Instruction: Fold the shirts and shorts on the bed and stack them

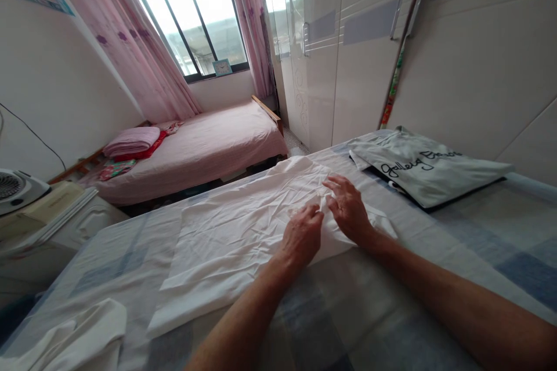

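White cloth (235, 226) spread across middle of bed (456, 255), creased; looks thin, light and limp, likely best pinched at a fold or hem. Left hand (302, 235) grip clenched on a raised fold; right hand (348, 208) grip released, fingers flat on cloth just beside.

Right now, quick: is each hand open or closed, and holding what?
Left hand: closed, pinching a fold of the cloth.
Right hand: open, flat on the cloth, holding nothing.
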